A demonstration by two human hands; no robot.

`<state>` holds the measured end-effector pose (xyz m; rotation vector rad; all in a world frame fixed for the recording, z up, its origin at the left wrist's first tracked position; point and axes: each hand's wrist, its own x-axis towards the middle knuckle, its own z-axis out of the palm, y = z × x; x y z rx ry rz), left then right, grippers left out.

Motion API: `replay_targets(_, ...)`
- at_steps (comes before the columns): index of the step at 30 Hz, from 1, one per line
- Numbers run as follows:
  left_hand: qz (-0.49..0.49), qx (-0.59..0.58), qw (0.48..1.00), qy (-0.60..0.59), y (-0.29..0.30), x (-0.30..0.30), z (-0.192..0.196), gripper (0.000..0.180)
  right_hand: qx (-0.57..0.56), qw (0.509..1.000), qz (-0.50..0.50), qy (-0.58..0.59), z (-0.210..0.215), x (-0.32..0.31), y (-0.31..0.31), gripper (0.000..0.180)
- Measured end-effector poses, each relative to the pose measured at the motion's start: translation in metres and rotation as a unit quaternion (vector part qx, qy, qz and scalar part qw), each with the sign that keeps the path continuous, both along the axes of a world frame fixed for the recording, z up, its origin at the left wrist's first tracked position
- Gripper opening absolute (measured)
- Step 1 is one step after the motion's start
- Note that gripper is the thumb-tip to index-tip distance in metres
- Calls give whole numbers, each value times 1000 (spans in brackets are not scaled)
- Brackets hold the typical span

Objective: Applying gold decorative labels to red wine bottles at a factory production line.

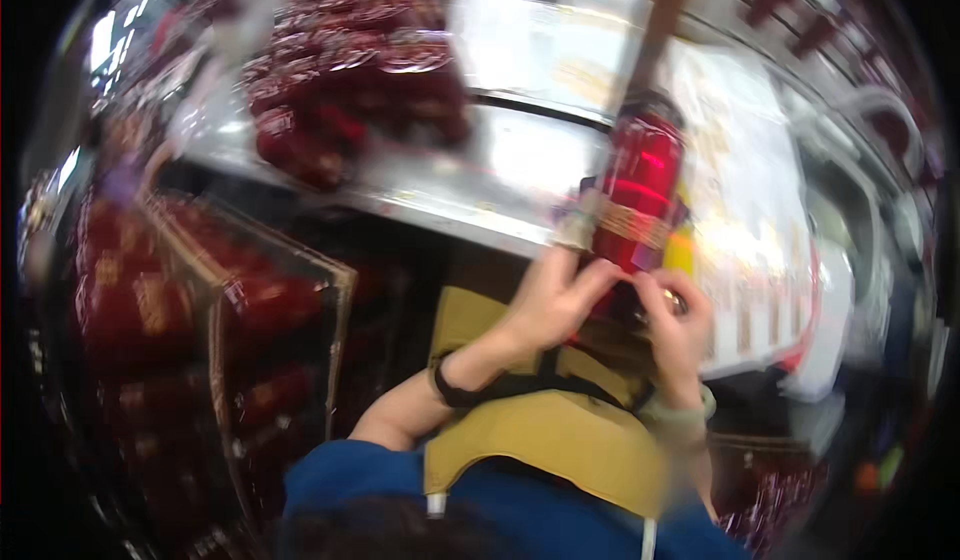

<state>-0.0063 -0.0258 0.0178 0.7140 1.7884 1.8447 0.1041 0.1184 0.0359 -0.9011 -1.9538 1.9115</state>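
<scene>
Closely paired, the two hands work at the near end of a red package (635, 185): the left hand (548, 298) is half curled, thumb and fingers drawn together on the package, and the right hand (680, 325) pinches the same end, though blur hides how firm either grip is. The package points away from the body, at the surface's near edge, toward its right part; whether it rests there or is held up, I cannot tell. Just right of it shows a small yellow patch (680, 250), and beyond that a broad white sheet (750, 150) runs to the right. Past the package's far end, a brown bar (665, 25) stretches away. The surface (415, 175) is shiny metal, its near edge slanting from the far left down to the hands. Between package and a heap of dark red packages (360, 70) on its left part, a gleaming stretch gives sideways room. Below that edge, at left, brown-edged crates (213, 278) hold more red goods, well apart from the left elbow. A tan apron (540, 435) fills the near side, leaving little depth between body and surface. Farther out, the room smears into blur.
</scene>
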Motion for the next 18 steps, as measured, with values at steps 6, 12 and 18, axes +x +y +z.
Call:
replay_targets(6, 6, -8, 997, 79, -1, 6, -16, 77, 52, 998, -34, 13, -13, 8, 2, 17)
replay_targets(12, 24, -45, 992, 112, -1, 3, -20, 76, 22, 999, -21, 13, -15, 1, 4, 18)
replay_targets(18, 49, -31, 994, 90, 6, 12, -25, 72, -1, 1000, -22, 20, -20, 8, 7, 20)
